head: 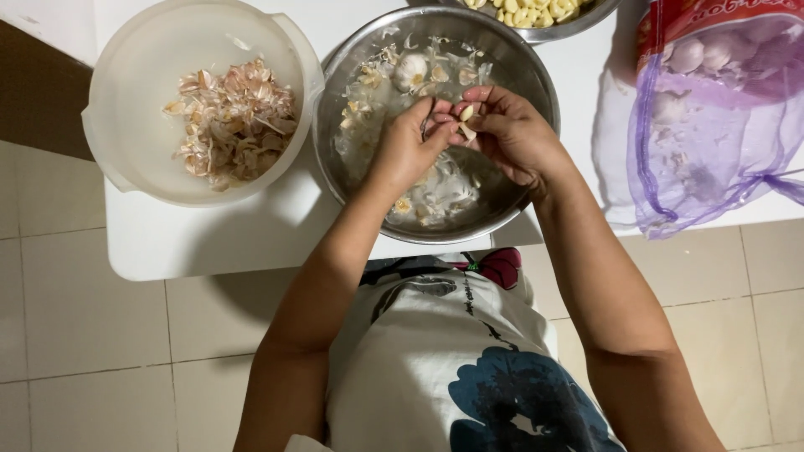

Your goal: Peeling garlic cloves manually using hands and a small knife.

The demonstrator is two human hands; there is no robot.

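Note:
My left hand (409, 144) and my right hand (511, 134) meet over a steel bowl (536, 79), both pinching one garlic clove (466, 114) between the fingertips. Water, loose garlic skins and a whole garlic bulb (410, 71) lie in the steel bowl. The clove is partly hidden by my fingers.
A white plastic bowl (126, 159) to the left holds a heap of garlic skins (234, 121). A second steel bowl of peeled cloves (536, 12) sits at the far edge. A purple mesh bag of garlic bulbs (712, 109) lies at the right on the white table (209, 243). Tiled floor below.

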